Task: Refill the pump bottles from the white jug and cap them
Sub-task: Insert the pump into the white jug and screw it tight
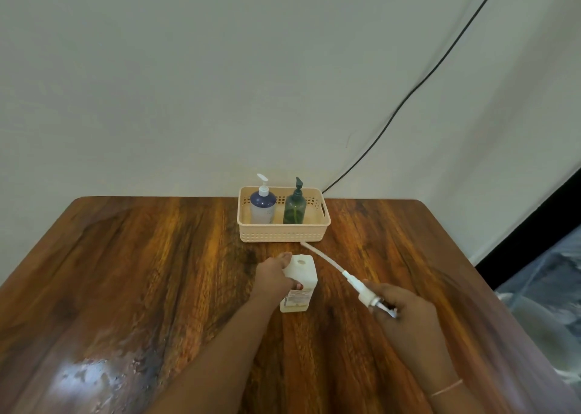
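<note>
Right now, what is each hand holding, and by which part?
The left hand grips the open white bottle around its upper body. The right hand holds the removed pump by its head, dip tube pointing toward the basket.

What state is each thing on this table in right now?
White bottle: upright, mouth open, pump removed.
Pump head: out of bottle, tube in the air.
Left hand: gripping the white bottle.
Right hand: holding the pump head.
Blue bottle: capped, upright in basket.
Green bottle: capped, upright in basket.
</note>
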